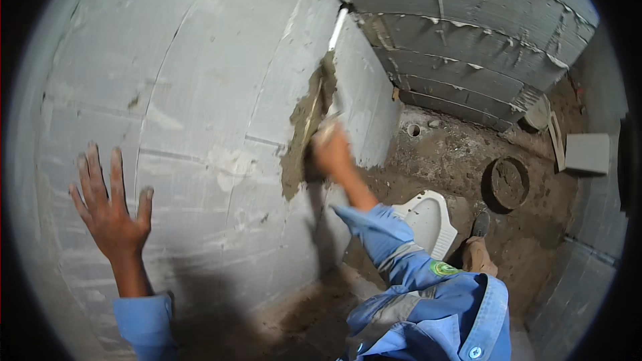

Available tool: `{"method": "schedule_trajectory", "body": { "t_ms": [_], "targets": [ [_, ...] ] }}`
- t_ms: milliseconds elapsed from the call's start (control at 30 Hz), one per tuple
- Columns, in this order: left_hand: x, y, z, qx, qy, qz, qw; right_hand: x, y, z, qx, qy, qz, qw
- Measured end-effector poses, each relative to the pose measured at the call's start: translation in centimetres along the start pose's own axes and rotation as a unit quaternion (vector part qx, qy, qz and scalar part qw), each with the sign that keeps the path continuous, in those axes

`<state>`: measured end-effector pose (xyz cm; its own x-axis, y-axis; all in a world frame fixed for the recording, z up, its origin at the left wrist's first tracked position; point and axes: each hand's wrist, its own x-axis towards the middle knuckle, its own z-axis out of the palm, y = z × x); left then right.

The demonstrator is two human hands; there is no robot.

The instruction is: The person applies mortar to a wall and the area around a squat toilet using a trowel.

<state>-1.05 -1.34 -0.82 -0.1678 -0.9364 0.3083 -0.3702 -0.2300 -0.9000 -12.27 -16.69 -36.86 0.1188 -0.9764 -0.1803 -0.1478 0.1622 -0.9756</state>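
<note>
My left hand (115,217) is spread with its fingers apart against the grey block wall (200,87). It holds nothing. At the middle of the view, my right hand (332,150) is closed round a trowel (330,120), which motion blurs and the hand partly hides. The trowel is at a long upright strip of wet grey mortar (294,160) smeared over the wall. A narrow groove shows in the upper part of this strip. Above the mortar, a white pipe (339,29) runs up the wall in line with it.
A white squat toilet pan (428,224) sits in the floor below my right arm. Right of it stands a round mortar bucket (509,184), near my shoe (480,225). A pale block (587,154) lies by the right wall. An open pipe end (414,130) shows in the rough floor.
</note>
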Motion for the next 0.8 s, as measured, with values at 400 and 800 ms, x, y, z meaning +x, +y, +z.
{"method": "schedule_trajectory", "body": {
  "t_ms": [400, 800],
  "targets": [
    [0.3, 0.0, 0.0, 0.029, 0.0, 0.007, 1.0, 3.8, 9.2, -0.8, 0.185, 0.044, 0.057, 0.98],
    [0.3, 0.1, 0.7, 0.054, 0.003, 0.015, 0.998, 7.7, 12.6, 3.8, 0.082, 0.012, -0.013, 0.996]
  ]
}}
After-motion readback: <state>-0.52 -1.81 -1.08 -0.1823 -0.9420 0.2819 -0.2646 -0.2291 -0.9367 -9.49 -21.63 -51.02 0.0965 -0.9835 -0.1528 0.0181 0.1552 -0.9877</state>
